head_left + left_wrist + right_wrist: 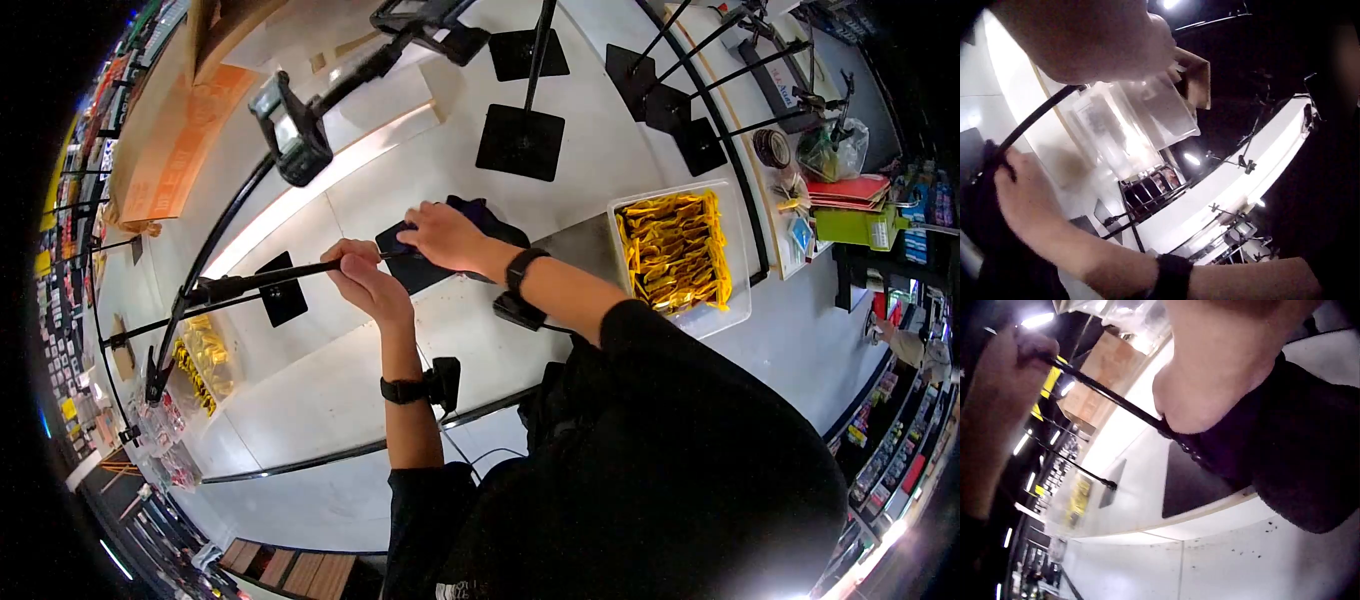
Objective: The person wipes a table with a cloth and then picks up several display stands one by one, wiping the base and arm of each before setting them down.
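Note:
A thin black pole (1110, 394) runs between my two hands, tilted over the white table. My left hand (370, 285) grips the pole, whose upper end reaches off to the left in the head view. Close to the pole's lower end, my right hand (445, 238) holds a dark cloth (1310, 437) with curled fingers. The cloth bunches around the pole there and hangs beneath the hand in the right wrist view. A flat black base plate (1191, 484) lies partly hidden behind the cloth and the hand. In the left wrist view the right hand (1029, 194) presses among the dark folds.
A clear bin (735, 310) of yellow packets stands to the right. Several black stands with square bases (520, 142) fill the far side. A clamp head (295, 135) on a bent arm hangs at upper left, near a cardboard box (165, 150). More yellow packets (205, 350) sit left.

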`<action>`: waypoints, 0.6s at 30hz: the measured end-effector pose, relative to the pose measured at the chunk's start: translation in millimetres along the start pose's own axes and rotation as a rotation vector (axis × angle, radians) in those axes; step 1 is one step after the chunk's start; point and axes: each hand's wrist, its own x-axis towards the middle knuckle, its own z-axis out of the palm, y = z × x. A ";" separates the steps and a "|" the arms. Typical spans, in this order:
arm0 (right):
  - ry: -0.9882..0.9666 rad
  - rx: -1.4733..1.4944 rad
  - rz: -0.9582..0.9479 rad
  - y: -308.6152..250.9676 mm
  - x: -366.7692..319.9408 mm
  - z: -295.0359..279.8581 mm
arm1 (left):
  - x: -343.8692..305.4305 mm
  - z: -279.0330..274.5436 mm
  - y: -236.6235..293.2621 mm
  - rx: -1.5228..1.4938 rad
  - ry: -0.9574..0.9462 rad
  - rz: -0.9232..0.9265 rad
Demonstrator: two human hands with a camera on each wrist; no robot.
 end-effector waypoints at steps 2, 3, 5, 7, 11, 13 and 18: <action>0.001 -0.057 0.055 0.2 -3.5 9.3 | 1.1 -4.5 -4.0 0.001 -0.015 0.011; 0.115 -0.105 0.050 3.3 -8.5 13.9 | -1.3 -6.3 -5.8 0.004 -0.025 0.015; 0.088 -0.099 0.069 -0.4 -28.5 3.5 | -1.9 -3.8 -5.2 0.013 0.000 -0.013; 0.106 -0.101 0.097 -3.1 -47.5 -4.9 | 0.0 1.3 -5.8 -0.010 0.045 -0.007; 0.019 -0.071 -0.026 -4.5 -58.8 0.3 | -1.6 -0.1 -8.2 0.090 0.045 0.033; 0.023 -0.081 0.005 6.6 -47.8 -1.9 | -0.1 -1.9 -4.3 0.067 0.004 0.026; 0.117 -0.075 0.015 20.6 14.0 15.7 | 0.2 -1.1 -2.3 0.027 -0.023 0.003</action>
